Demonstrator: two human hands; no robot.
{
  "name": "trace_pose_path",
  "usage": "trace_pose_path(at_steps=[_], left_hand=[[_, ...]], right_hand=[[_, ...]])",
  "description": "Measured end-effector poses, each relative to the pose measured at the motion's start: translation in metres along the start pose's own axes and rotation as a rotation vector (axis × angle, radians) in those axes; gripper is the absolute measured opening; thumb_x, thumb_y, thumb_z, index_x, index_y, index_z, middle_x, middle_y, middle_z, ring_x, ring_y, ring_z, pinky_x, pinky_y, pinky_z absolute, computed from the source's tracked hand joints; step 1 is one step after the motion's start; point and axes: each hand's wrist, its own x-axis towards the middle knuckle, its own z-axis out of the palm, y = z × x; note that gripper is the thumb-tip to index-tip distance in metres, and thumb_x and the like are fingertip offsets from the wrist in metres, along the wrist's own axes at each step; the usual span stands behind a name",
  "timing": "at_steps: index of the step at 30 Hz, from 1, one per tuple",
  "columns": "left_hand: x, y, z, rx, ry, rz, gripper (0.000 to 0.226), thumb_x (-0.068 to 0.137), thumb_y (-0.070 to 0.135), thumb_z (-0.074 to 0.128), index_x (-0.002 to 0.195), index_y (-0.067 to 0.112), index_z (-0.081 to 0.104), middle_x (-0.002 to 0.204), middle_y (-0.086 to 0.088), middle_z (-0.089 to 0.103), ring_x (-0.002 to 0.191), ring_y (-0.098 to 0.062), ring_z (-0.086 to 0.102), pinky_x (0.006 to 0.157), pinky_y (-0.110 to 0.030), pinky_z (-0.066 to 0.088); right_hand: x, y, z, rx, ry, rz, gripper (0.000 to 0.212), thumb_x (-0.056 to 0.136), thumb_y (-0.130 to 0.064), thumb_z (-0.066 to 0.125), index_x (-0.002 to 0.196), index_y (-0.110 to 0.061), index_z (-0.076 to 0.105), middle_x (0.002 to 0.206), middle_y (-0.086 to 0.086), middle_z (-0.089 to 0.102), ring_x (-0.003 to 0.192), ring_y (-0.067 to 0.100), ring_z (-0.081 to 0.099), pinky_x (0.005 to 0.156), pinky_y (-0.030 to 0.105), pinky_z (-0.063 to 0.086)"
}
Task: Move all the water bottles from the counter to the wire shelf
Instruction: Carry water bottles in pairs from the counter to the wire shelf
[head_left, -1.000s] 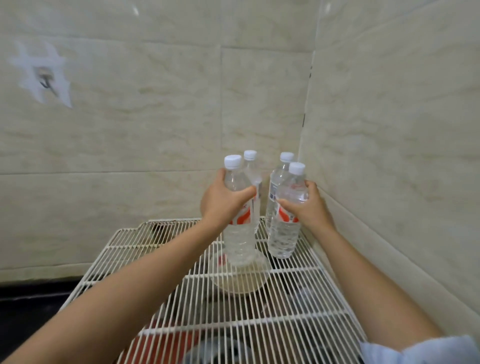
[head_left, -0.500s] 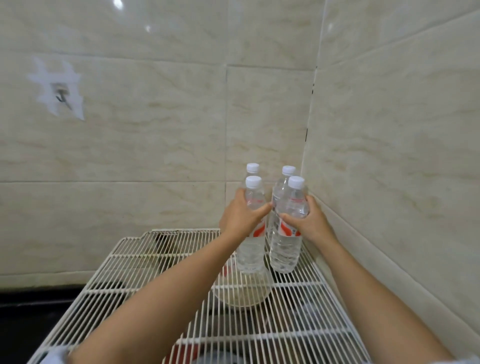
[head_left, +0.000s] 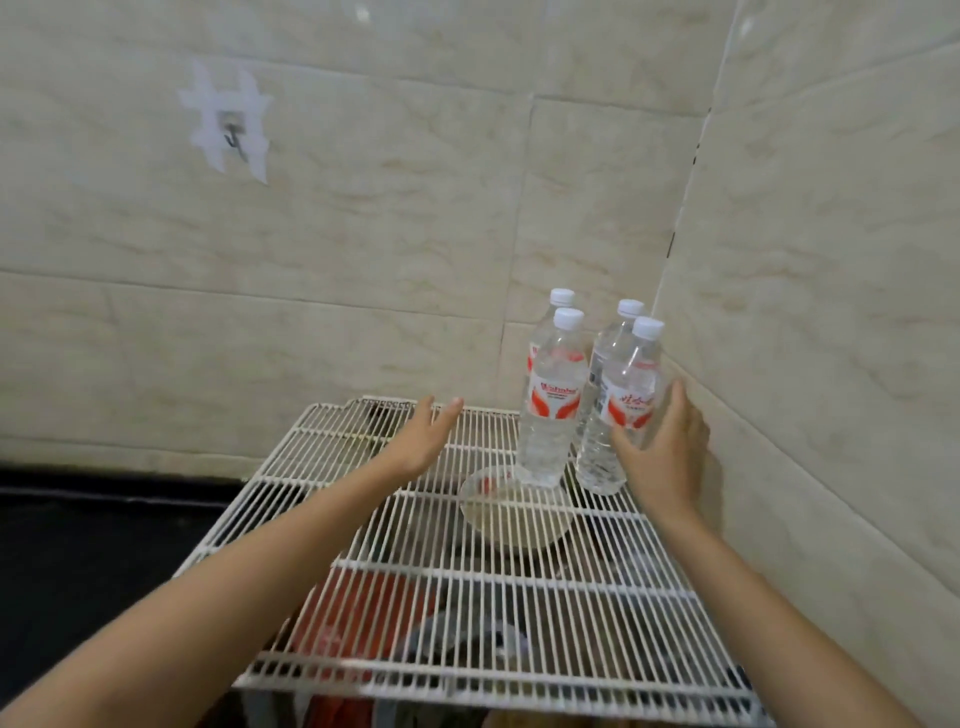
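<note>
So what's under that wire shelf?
Through the shelf wires: a pale bowl below the bottles, something red and a grey item nearer. Wires and blur hide what they are.

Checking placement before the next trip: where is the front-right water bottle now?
In the head view, the front-right water bottle stands upright at the wire shelf's far right corner, beside the right wall, next to the front-left bottle, with the right hand open beside it.
</note>
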Motion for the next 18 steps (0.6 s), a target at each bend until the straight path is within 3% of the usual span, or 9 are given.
trace_pose_path(at_steps=[3, 6, 9, 11, 14, 16, 18], left_hand=[[-0.015, -0.016, -0.023, 0.081, 0.016, 0.012, 0.078, 0.087, 0.059, 0.025, 0.146, 0.010, 0.013, 0.155, -0.011, 0.018, 0.141, -0.026, 0.023, 0.114, -0.039, 0.019], [-0.036, -0.031, -0.049, 0.140, 0.041, 0.031, 0.084, 0.081, 0.063, 0.031, 0.145, 0.012, 0.014, 0.155, -0.010, 0.019, 0.141, -0.025, 0.025, 0.115, -0.040, 0.021], [-0.065, -0.056, -0.084, 0.193, 0.149, 0.016, 0.080, 0.084, 0.063, 0.038, 0.144, 0.013, 0.021, 0.152, -0.010, 0.027, 0.139, -0.024, 0.029, 0.114, -0.040, 0.024], [-0.089, -0.078, -0.111, 0.288, 0.238, -0.063, 0.079, 0.083, 0.064, 0.038, 0.143, 0.014, 0.024, 0.150, -0.011, 0.032, 0.137, -0.026, 0.032, 0.112, -0.042, 0.027], [-0.131, -0.113, -0.146, 0.400, 0.363, -0.203, 0.068, 0.088, 0.055, 0.040, 0.143, 0.018, 0.024, 0.148, -0.011, 0.034, 0.135, -0.029, 0.031, 0.107, -0.045, 0.029], [-0.161, -0.136, -0.166, 0.412, 0.421, -0.292, 0.065, 0.089, 0.052, 0.039, 0.143, 0.019, 0.023, 0.148, -0.011, 0.033, 0.135, -0.030, 0.030, 0.106, -0.046, 0.028], [-0.192, -0.158, -0.182, 0.417, 0.455, -0.365, 0.065, 0.089, 0.052, 0.039, 0.142, 0.019, 0.023, 0.147, -0.011, 0.034, 0.134, -0.030, 0.031, 0.104, -0.046, 0.029]], right_hand=[[-0.022, -0.015, 0.028, -0.118, -0.005, -0.311, 0.066, 0.076, -0.016, 0.070, 0.132, -0.003, 0.040, 0.132, 0.022, 0.046, 0.126, 0.029, 0.034, 0.105, 0.041, 0.027], [-0.038, -0.039, 0.058, -0.209, -0.082, -0.588, 0.056, 0.072, -0.024, 0.066, 0.121, -0.003, 0.049, 0.118, 0.024, 0.057, 0.116, 0.027, 0.035, 0.096, 0.045, 0.035], [-0.049, -0.068, 0.093, -0.233, -0.247, -0.684, 0.062, 0.062, -0.018, 0.080, 0.116, -0.002, 0.056, 0.113, 0.024, 0.061, 0.112, 0.036, 0.053, 0.089, 0.051, 0.045], [-0.062, -0.088, 0.114, -0.249, -0.363, -0.701, 0.063, 0.062, -0.018, 0.081, 0.117, -0.001, 0.057, 0.118, 0.025, 0.059, 0.110, 0.040, 0.057, 0.092, 0.052, 0.045], [-0.090, -0.124, 0.135, -0.200, -0.535, -0.716, 0.061, 0.081, -0.026, 0.065, 0.135, -0.008, 0.041, 0.144, 0.019, 0.036, 0.135, 0.033, 0.032, 0.111, 0.044, 0.024], [-0.110, -0.145, 0.149, -0.197, -0.644, -0.771, 0.064, 0.088, -0.033, 0.054, 0.143, -0.018, 0.026, 0.153, 0.010, 0.020, 0.142, 0.025, 0.016, 0.116, 0.039, 0.011], [-0.127, -0.169, 0.161, -0.240, -0.720, -0.835, 0.067, 0.089, -0.037, 0.051, 0.145, -0.024, 0.017, 0.155, 0.007, 0.014, 0.143, 0.023, 0.011, 0.116, 0.039, 0.008]])
